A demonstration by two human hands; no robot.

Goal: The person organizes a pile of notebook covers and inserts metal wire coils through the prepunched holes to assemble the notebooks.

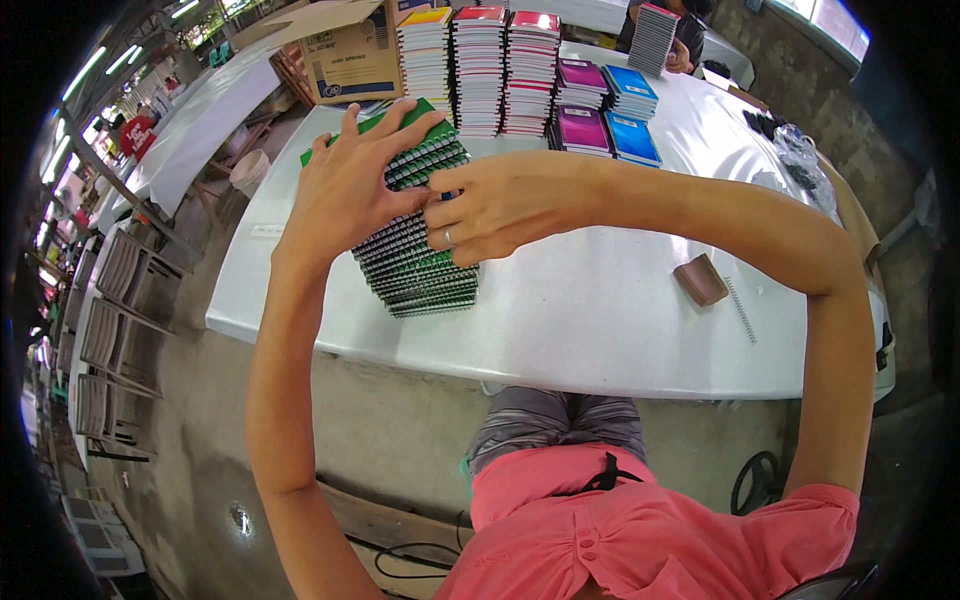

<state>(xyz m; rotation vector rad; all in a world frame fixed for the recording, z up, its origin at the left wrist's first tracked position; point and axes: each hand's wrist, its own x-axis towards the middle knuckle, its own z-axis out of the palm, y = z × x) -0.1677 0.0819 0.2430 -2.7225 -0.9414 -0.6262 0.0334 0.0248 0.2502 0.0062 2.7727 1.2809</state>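
A tall leaning stack of green spiral-bound notebooks (420, 270) stands on the white table (600, 310), spirals facing me. My left hand (350, 185) lies flat with fingers spread on the upper notebooks and covers much of the green top cover. My right hand (490, 205) comes in from the right and pinches the spiral edge near the middle of the stack; a ring shows on one finger. Both hands grip the upper part of the stack.
Behind stand tall piles of red and yellow notebooks (480, 70), lower purple (582, 120) and blue (632, 125) piles, and an open cardboard box (350, 50). A brown block (700, 280) and a loose wire spiral (740, 310) lie at right. Another person's hands hold notebooks (655, 40) at the far end.
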